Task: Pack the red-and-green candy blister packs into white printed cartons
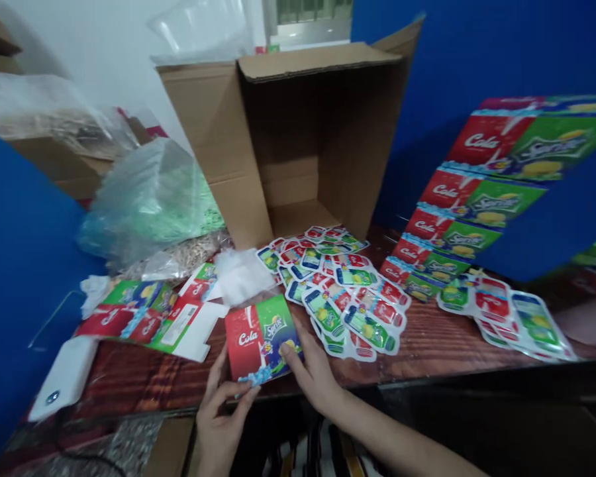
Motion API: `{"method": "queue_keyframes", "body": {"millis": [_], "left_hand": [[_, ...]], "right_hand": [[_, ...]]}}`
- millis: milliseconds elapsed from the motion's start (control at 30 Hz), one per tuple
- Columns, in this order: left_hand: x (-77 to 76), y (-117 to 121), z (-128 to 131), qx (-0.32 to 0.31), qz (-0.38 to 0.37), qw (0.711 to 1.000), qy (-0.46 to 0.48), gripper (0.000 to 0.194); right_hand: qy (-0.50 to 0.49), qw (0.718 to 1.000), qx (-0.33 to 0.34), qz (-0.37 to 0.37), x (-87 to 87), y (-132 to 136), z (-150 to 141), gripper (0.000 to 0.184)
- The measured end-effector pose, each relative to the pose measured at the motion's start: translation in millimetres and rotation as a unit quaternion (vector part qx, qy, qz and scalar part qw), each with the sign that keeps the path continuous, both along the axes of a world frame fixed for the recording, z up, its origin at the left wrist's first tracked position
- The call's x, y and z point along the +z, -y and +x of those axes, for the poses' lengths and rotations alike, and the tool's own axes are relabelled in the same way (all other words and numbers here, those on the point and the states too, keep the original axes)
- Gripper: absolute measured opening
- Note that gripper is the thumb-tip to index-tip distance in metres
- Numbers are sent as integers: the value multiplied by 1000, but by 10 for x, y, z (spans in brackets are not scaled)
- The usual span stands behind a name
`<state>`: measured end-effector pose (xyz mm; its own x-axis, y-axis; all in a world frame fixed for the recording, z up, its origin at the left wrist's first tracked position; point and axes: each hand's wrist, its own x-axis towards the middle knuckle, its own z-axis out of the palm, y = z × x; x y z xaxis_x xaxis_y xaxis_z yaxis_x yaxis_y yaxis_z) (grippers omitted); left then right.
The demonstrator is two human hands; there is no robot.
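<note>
A small red and green printed carton [251, 324], marked Cola and Sprite, is held between my two hands at the table's front edge. My left hand [223, 404] grips its lower left corner, with the thumb and fingers along the bottom edge. On the right side, my right hand [315, 371] has its thumb on the front face and its other fingers mostly hidden behind. Just beyond my right hand lies a heap of bottle-shaped packets [342, 291]. Flat unfolded cartons [129, 318] lie to the left.
An open cardboard box [218, 132] stands on its side at the back. Stacked printed cartons [442, 205] rise at right, near more packets [511, 315]. Plastic bags of green filler [153, 199] and a white device [67, 377] are on the left. Another person's blurred arm [586, 321] shows at far right.
</note>
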<state>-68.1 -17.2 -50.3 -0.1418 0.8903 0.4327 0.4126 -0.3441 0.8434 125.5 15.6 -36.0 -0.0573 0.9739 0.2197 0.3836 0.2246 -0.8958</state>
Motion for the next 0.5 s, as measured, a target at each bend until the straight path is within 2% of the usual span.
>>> {"method": "queue_keyframes", "body": {"millis": [200,400,500], "left_hand": [[-3,-147,-48,-14,-27,1000,8,14],[117,-221,-135,-37,-75,996,-7,21],[106,-239,-145,-7,-107,994,34,31]], "right_hand": [[14,1000,-28,-5,-37,-10,-42,61],[-1,999,-29,-24,-7,-21,-33,63],[-4,999,-32,-20,45,-8,-19,66]]}}
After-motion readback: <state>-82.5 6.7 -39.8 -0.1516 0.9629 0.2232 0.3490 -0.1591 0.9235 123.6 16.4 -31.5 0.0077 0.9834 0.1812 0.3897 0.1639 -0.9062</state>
